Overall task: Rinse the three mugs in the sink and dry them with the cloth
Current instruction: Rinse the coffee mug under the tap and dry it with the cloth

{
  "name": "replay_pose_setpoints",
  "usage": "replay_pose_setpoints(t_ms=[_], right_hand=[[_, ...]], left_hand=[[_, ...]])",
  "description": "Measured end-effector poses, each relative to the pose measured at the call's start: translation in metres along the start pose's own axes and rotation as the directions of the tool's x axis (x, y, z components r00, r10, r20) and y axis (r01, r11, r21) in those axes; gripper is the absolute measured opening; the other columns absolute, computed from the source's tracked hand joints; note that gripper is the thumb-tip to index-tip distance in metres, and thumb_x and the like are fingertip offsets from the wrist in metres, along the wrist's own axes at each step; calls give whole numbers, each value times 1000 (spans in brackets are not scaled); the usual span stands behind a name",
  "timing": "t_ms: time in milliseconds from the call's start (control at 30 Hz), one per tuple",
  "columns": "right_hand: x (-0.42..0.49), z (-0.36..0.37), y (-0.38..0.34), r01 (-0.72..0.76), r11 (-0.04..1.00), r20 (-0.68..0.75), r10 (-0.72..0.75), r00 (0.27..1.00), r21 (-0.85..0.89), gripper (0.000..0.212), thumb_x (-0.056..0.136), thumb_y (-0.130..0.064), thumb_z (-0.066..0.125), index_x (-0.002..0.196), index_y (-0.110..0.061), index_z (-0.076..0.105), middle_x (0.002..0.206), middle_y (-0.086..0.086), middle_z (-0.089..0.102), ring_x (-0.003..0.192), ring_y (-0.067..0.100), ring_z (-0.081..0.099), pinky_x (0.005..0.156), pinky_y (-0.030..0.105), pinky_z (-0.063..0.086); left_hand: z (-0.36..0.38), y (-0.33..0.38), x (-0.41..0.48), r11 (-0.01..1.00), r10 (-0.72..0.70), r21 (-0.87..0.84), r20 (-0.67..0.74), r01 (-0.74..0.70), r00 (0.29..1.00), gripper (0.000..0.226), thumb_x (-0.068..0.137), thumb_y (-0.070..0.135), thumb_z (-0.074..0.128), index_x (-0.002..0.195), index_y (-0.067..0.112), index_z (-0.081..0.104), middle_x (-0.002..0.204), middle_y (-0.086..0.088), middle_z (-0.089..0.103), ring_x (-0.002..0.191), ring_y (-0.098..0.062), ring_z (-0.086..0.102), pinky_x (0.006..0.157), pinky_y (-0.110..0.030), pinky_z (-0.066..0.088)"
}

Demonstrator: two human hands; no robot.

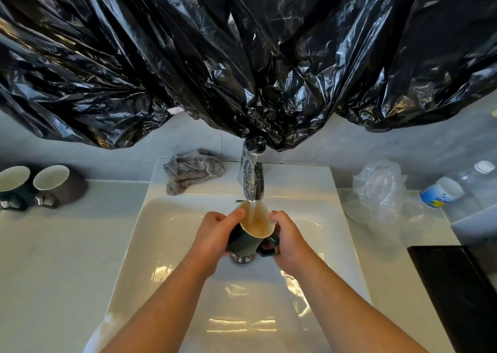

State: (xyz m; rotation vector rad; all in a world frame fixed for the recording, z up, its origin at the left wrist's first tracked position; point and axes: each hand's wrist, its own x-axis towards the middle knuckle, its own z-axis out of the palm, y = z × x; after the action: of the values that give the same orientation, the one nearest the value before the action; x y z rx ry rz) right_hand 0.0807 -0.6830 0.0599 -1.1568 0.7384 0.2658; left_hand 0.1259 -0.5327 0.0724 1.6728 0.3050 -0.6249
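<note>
Green mug (240,241) tilted under tap (251,180), over sink (166,231), water running in. Left hand (212,231) grip wraps mug body; right hand (287,237) grip holds handle. Wet mug might slip, hit sink, chip. Second mug (57,183), third mug (13,184) wait on surface (53,245), left. Cloth (191,170) behind bowl.

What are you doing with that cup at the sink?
A person is rinsing a dark green mug under the running faucet, over the white sink. The left hand grips its body; the right hand holds its handle. Two other mugs wait on the counter to the left, and the gray cloth lies beside the faucet.
</note>
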Motion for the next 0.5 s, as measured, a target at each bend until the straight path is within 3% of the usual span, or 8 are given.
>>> replay_pose_setpoints(t_ms=[100,233,300,400,500], right_hand=[[2,-1,1,-12,999,6,12,1000,29,31,95,-37,42,82,-12,56,62,3,60,71,22,53,62,33,43],[6,-1,3,-24,999,5,24,1000,48,32,92,-39,45,83,-13,60,71,7,61,76,23,53,63,33,45],[6,-3,5,-39,990,-7,40,999,137,33,89,-41,52,80,-14,69,77,8,65,77,22,56,62,33,50],[4,-9,8,-201,938,21,203,979,282,52,95,-52,53,108,-4,68,102,18,68,93,37,66,68,45,59],[0,-9,6,-377,892,155,348,925,248,65,95,-57,53,119,3,64,99,29,72,86,48,72,66,51,60]], left_hand=[[1,6,-4,1000,-4,5,-12,4,1000,71,65,61,65,110,7,56,104,-11,65,89,-22,63,60,-32,56],[1,7,-4,1000,-4,5,-6,4,1000,68,68,60,68,108,6,57,103,-12,66,87,-21,63,57,-31,54],[-1,5,-2,1000,1,-2,-1,-1,1000,68,63,59,65,103,5,56,101,-12,64,86,-22,63,58,-32,55],[-5,-2,-2,999,26,-32,24,-26,999,63,60,52,68,105,9,56,103,-10,62,90,-23,64,61,-35,57],[-9,-13,-3,995,49,-91,61,-43,997,54,61,43,67,107,15,58,99,-8,60,85,-18,63,58,-29,55]])
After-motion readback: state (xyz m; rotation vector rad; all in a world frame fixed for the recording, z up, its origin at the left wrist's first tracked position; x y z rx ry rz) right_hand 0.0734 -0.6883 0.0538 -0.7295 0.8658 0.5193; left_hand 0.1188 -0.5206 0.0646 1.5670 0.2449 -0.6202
